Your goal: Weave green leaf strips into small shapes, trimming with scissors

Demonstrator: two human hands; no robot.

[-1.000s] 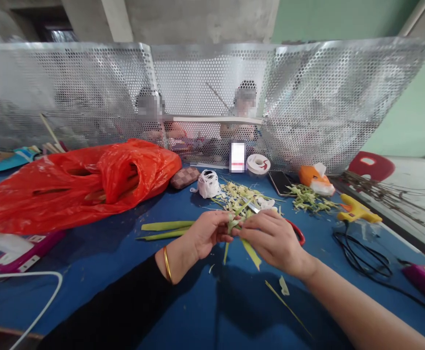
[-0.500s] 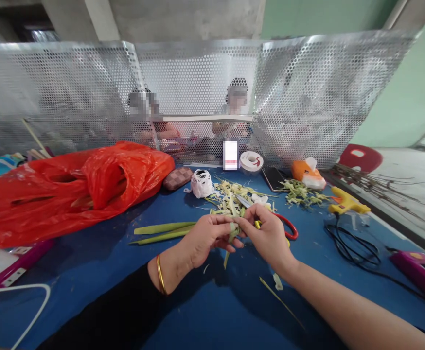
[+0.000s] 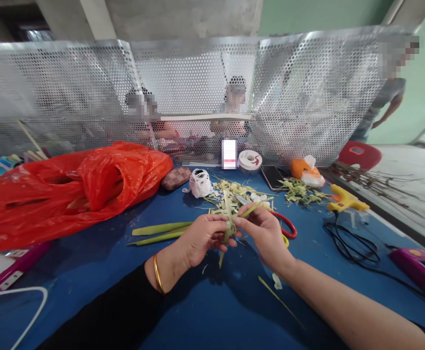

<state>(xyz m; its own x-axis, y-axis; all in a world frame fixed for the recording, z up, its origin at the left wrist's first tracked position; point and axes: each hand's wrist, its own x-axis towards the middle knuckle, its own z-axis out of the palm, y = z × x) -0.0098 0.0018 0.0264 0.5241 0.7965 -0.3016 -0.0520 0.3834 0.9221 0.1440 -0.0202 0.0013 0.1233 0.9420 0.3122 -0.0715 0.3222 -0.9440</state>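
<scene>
A small bundle of folded pale green leaf strips (image 3: 229, 226) is held between my hands above the blue table. My left hand (image 3: 207, 237), with a gold bangle at the wrist, pinches it from the left. My right hand (image 3: 265, 233) is closed on the same piece, and a green strip end sticks out up and right past its fingers. Another end hangs below. Scissors with red and yellow handles (image 3: 289, 224) lie partly hidden behind my right hand. Two long green leaves (image 3: 159, 232) rest left of my left hand. Leaf scraps (image 3: 234, 189) are heaped beyond the hands.
A red plastic bag (image 3: 70, 194) covers the left side. A ball of white string (image 3: 200, 183), a ribbon roll (image 3: 250, 161), a phone (image 3: 272, 177) and a tissue pack (image 3: 307, 172) stand farther back. A yellow glue gun (image 3: 347, 200) with its cord lies right. People sit behind a perforated metal screen (image 3: 198, 63).
A green strip end now sticks out up and right at my right hand, and an upright pale strip shows above the bundle. A person has appeared at the far right behind the screen.
</scene>
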